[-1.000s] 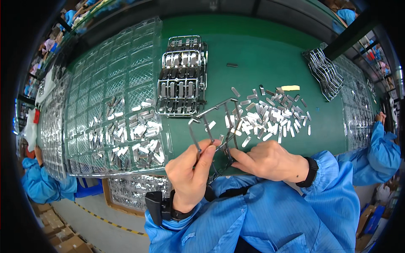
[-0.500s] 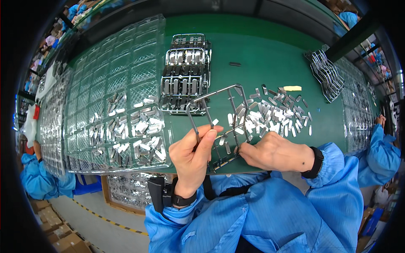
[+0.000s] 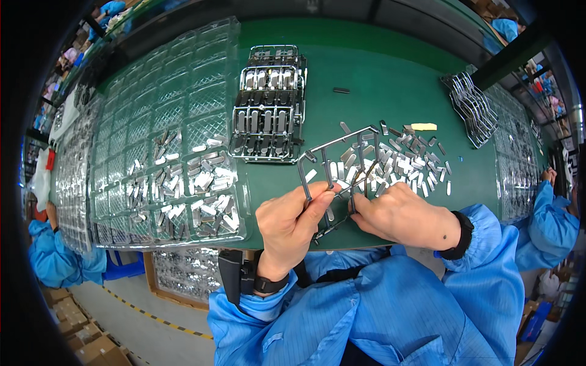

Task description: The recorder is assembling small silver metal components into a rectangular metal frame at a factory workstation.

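My left hand point(image 3: 293, 222) grips the lower left of a thin grey plastic frame point(image 3: 337, 160), held tilted above the green table point(image 3: 390, 91). My right hand point(image 3: 400, 213) pinches the same frame at its lower right side. Just beyond the frame lies a loose pile of small silvery flat pieces point(image 3: 403, 161). A clear plastic tray point(image 3: 168, 183) with many pockets, several holding the same silvery pieces, lies left of my left hand.
A stack of grey frames still filled with parts point(image 3: 268, 113) lies at the table's middle. Empty bare frames point(image 3: 470, 110) are piled at the far right. More clear trays point(image 3: 73, 177) sit at the left. Other people in blue sleeves point(image 3: 552, 213) work at both sides.
Both hands have shifted slightly along the frame, and the frame has tilted and moved a little to the right over the loose pieces.
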Demonstrator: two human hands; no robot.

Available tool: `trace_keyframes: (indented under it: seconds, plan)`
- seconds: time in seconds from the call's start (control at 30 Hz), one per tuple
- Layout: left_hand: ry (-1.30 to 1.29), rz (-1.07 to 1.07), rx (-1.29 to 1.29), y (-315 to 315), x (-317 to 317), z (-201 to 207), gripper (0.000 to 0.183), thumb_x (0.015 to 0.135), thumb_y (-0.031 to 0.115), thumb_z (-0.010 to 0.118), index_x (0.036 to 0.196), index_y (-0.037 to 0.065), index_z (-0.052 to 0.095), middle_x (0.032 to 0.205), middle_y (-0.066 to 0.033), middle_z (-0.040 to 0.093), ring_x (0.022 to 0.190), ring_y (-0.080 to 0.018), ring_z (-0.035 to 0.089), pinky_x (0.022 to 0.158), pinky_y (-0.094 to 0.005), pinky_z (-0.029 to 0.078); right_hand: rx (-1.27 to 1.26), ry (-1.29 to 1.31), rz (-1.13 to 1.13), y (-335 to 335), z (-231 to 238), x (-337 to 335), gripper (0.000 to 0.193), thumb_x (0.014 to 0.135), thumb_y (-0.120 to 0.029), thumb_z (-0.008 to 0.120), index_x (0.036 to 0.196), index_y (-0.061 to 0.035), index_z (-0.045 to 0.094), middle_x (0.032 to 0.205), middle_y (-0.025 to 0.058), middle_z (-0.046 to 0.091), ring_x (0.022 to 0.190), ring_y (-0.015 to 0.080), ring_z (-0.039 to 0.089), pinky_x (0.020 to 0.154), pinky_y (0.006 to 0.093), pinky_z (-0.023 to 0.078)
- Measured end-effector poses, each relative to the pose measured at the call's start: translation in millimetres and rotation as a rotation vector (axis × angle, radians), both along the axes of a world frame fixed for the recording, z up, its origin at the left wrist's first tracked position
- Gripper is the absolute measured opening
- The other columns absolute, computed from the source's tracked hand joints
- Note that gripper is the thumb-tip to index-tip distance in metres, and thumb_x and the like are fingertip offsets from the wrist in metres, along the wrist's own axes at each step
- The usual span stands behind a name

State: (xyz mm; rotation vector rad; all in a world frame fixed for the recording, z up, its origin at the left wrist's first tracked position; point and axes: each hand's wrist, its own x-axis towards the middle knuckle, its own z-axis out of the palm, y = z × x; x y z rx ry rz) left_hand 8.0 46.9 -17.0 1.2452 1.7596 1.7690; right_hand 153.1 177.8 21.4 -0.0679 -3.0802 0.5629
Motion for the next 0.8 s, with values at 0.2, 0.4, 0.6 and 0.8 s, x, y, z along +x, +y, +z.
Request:
trace_keyframes:
  seconds: [0.2,0.4,0.6,0.8]
  plan:
    - [-0.109,0.144,0.034,4.6,7.3,1.9,0.016,0.091,0.011,0.058,0.092,-0.002,0.068,0.054,0.0021,0.055,0.040,-0.0008,0.041,0.037,-0.0177,0.026,0.098,0.059,-0.157,-13.5,-10.7,-0.8,0.013,0.078,-0.011,0.059,0.078,-0.0008,0.052,0.046,0.0113,0.051,0.043,0.0272,0.057,0.042,0.0389,0.043]
    - [-0.286,0.208,-0.083,5.1,9.6,5.6,0.016,0.091,0.011,0.059,0.092,-0.002,0.068,0.063,-0.0014,0.061,0.043,-0.0029,0.047,0.039,-0.0199,0.034,0.207,0.101,-0.257,-16.8,-23.2,-1.3,0.016,0.078,-0.011,0.064,0.078,-0.0020,0.052,0.044,0.0093,0.050,0.039,0.0275,0.053,0.041,0.0391,0.043]
    - [-0.424,0.239,-0.125,4.0,0.7,3.3,0.022,0.094,0.018,0.056,0.092,-0.001,0.068,0.060,0.0003,0.059,0.040,-0.0022,0.043,0.036,-0.0200,0.029,-0.058,0.135,-0.238,-12.5,-17.4,2.3,0.017,0.080,-0.013,0.062,0.088,0.0010,0.055,0.046,0.0130,0.051,0.042,0.0307,0.057,0.040,0.0412,0.045]
    - [-0.500,0.245,-0.098,11.0,-0.1,-10.8,0.027,0.095,0.023,0.054,0.093,-0.001,0.067,0.048,0.0032,0.047,0.036,-0.0012,0.036,0.034,-0.0188,0.023,0.059,0.129,-0.221,-17.7,-14.9,0.3,0.025,0.080,-0.008,0.066,0.105,-0.0035,0.062,0.049,0.0070,0.054,0.041,0.0242,0.056,0.041,0.0349,0.044]
